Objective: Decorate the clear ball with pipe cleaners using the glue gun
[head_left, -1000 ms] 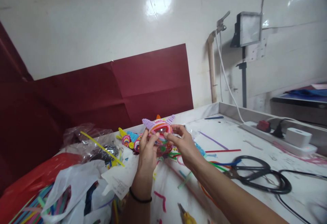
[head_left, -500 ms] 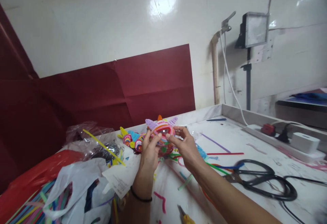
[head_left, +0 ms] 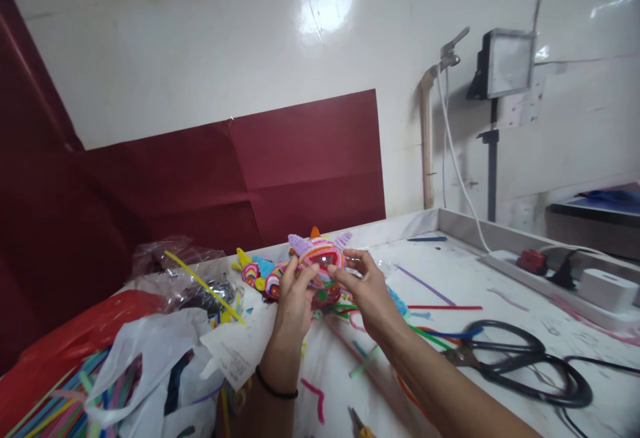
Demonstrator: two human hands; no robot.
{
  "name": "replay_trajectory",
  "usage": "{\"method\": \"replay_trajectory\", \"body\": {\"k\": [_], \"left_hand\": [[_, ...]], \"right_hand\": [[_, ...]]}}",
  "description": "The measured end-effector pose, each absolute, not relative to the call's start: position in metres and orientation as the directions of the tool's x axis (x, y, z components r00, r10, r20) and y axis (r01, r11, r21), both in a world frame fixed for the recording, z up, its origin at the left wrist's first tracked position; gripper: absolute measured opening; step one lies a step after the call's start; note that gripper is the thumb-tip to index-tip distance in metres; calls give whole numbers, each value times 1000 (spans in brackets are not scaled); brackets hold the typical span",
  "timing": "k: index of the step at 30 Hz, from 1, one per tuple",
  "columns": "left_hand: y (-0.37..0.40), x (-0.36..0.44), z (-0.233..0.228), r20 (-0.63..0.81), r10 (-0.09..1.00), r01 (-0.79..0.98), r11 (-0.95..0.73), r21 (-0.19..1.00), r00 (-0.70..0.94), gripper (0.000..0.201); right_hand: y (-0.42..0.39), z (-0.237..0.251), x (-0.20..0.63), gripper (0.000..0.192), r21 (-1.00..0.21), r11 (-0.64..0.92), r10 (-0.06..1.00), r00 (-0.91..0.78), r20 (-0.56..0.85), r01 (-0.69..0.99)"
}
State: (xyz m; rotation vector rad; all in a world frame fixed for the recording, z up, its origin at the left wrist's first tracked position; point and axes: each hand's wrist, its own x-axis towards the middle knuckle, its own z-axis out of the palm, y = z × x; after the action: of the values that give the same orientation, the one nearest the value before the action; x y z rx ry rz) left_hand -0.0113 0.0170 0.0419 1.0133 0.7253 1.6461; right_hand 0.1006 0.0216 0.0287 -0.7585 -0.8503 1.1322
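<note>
Between both hands is a colourful pipe-cleaner figure (head_left: pixel 320 246) with purple horn shapes, an orange tip and a shiny red oval in its front. My left hand (head_left: pixel 295 295) grips its left side, thumb on the front near the oval. From the right, my right hand (head_left: pixel 364 285) holds it with the thumb at the oval and the fingers around the side. Behind and left of my left hand lies another pipe-cleaner piece (head_left: pixel 260 275) with yellow, blue and ringed parts. Loose green and red pipe cleaners lie close by my right hand.
Large black-handled scissors (head_left: pixel 525 361) lie at the right, with a power strip (head_left: pixel 555 291) behind them. At the left are a white plastic bag (head_left: pixel 145 351), a red bag (head_left: pixel 85 331) and a bundle of pipe cleaners (head_left: pixel 65 405). Yellow-handled pliers (head_left: pixel 360 425) lie at the front edge.
The view has shifted slightly, so the background sits a little further right and lower. Both hands keep their hold on the figure, with hardly any movement.
</note>
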Motion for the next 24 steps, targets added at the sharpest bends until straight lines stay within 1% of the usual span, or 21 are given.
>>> {"method": "replay_trajectory", "body": {"k": [6,10,15,18,24], "left_hand": [[22,-16,38,298,948,-449,-317,835,-115,40],[25,-18,33,314,944,-462,-325,825,-102,37],[29,-18,24,294,941,-457,-340,822,-170,28],[33,-17,18,305,935,-448,-353,821,-178,24],[38,-18,13,293,930,-462,-364,809,-220,29]], "right_hand": [[21,28,100,63,-860,268,961,180,208,-434],[21,25,98,59,-862,296,954,166,248,-411],[29,16,96,59,-864,311,950,158,270,-396],[33,13,96,57,-867,325,945,158,286,-378],[34,12,98,56,-866,342,939,155,306,-364]]}}
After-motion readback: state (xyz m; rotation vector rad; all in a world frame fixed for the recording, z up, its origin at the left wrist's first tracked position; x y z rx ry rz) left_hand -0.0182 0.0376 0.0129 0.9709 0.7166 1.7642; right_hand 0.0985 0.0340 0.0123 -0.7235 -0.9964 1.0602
